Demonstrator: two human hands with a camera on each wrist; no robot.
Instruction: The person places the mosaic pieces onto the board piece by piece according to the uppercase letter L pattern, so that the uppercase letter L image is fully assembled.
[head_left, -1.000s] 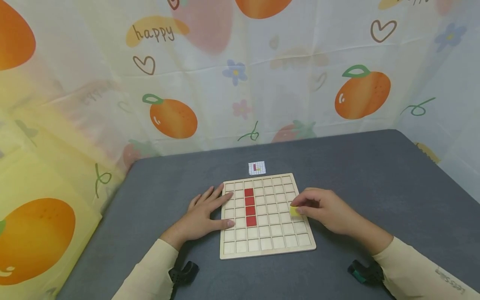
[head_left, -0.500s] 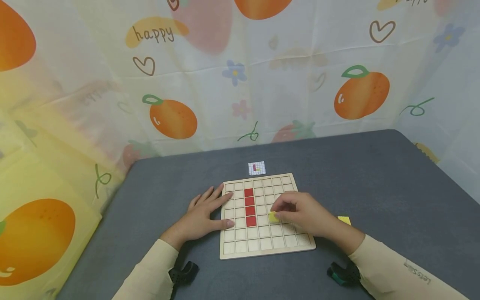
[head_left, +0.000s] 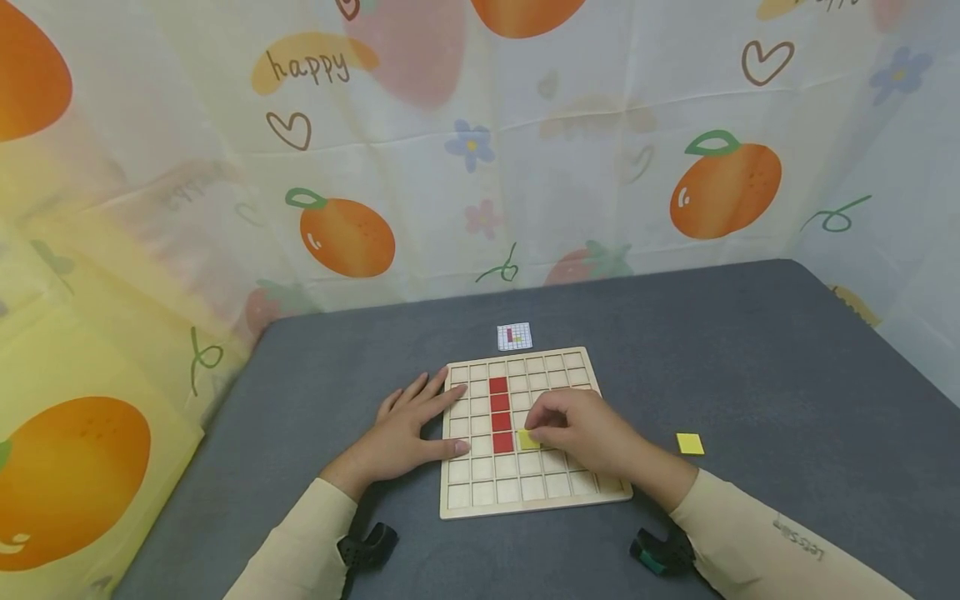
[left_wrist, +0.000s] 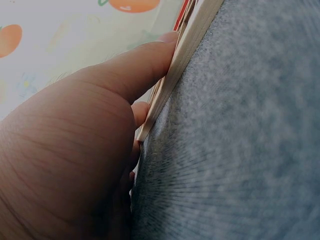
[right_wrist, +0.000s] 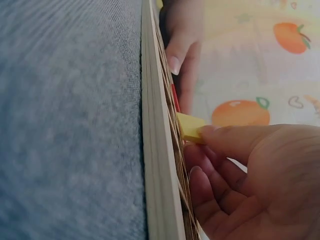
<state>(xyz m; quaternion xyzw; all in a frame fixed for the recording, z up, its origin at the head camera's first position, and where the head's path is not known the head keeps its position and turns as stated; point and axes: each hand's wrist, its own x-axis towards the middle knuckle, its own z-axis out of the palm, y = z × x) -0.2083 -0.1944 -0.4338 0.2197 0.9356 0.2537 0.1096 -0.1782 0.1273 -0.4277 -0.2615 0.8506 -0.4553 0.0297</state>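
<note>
My right hand [head_left: 588,429] pinches a yellow square tile [head_left: 528,440] between thumb and fingers. In the head view this tile is over the cell just right of the lowest red tile [head_left: 502,442]. The right wrist view shows the yellow tile [right_wrist: 190,127] tilted, one edge at the board. The wooden grid board [head_left: 460,496] lies flat on the table, with a column of several red tiles. My left hand [head_left: 405,429] rests at the board's left edge, fingers spread, its thumb and forefinger reaching onto the cells.
Another yellow tile [head_left: 690,444] lies on the grey table [head_left: 795,358] to the right of the board. A small card [head_left: 513,336] printed with a coloured grid lies behind the board. A fruit-patterned cloth [head_left: 420,183] hangs along the table's back.
My right hand has carried the yellow tile leftward from the board's right side to beside the red column. The loose yellow tile has come into full view. My left hand stays put.
</note>
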